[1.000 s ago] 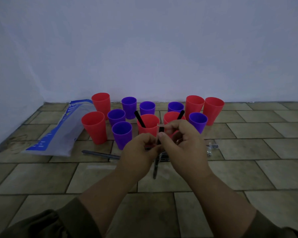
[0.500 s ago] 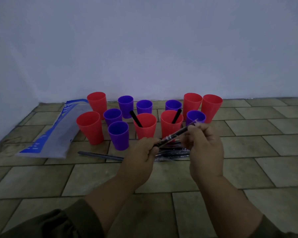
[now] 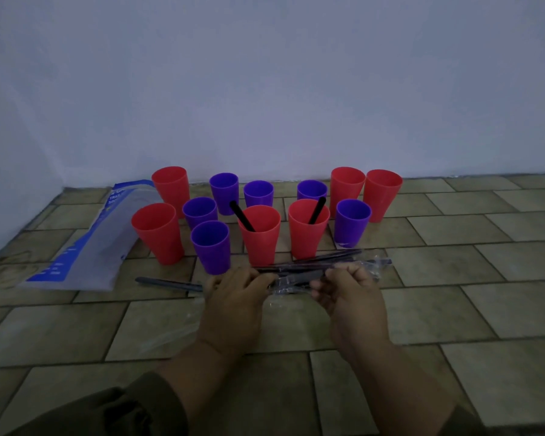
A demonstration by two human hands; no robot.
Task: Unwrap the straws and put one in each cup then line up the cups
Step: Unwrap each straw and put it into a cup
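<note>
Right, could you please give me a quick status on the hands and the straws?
Left hand and right hand grip one wrapped straw. Two red cups hold straws, ten empty. Straw pile lies before cups; no block.

Held low, side by side — left hand (image 3: 233, 292) and right hand (image 3: 351, 294) pinch one wrapped straw (image 3: 296, 276) between them.
</note>
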